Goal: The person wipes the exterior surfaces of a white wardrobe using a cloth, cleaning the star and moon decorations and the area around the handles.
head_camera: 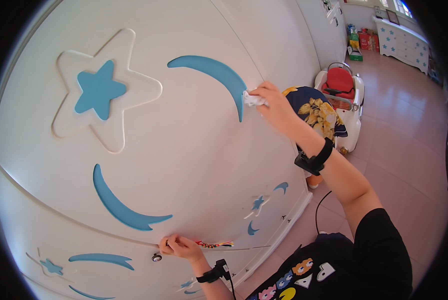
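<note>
A crumpled white tissue or cloth (254,99) is held in the fingers of my right hand (275,107), against the white cabinet door (186,150) at the edge of a blue crescent (220,73). Low on the same door, by its edge, my left hand (181,247) has its fingers curled. A round metal knob (156,257) is just beside it, and a braided multicoloured cord (214,245) hangs by its wrist. Whether the left fingers grip anything is hidden. A blue star (102,90) inside a raised star outline and another blue crescent (126,206) decorate the door.
Beyond the cabinet edge stand something covered in dark floral fabric (315,110) and a white toy car (353,120) with a red seat. Boxes (369,41) and a white chest of drawers (402,39) are farther back. A black cable (317,210) runs near my body.
</note>
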`<state>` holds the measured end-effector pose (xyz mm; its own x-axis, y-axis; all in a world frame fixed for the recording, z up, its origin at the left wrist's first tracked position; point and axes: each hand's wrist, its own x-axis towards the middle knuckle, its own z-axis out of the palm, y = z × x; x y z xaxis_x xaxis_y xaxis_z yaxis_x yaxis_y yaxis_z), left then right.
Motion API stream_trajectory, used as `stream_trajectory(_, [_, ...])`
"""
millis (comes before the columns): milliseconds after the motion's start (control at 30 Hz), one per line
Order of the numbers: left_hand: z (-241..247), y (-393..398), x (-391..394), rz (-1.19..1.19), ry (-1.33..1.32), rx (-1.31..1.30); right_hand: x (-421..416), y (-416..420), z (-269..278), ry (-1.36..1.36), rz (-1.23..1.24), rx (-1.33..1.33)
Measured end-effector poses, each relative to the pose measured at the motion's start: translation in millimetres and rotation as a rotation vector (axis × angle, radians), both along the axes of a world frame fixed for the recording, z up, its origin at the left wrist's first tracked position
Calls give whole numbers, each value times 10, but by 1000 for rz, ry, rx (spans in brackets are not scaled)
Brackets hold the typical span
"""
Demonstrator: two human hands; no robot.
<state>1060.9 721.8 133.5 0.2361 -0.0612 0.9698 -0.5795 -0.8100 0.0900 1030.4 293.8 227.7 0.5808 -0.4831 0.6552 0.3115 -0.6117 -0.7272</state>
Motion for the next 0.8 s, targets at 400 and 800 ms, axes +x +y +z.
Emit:
stream_trajectory(400, [16,20,-51,-47,25,7,-108,-171,-124,-296,600,1001])
stream_trajectory(800, [19,54,-89,-31,96,-3,82,388,377,-132,32,157])
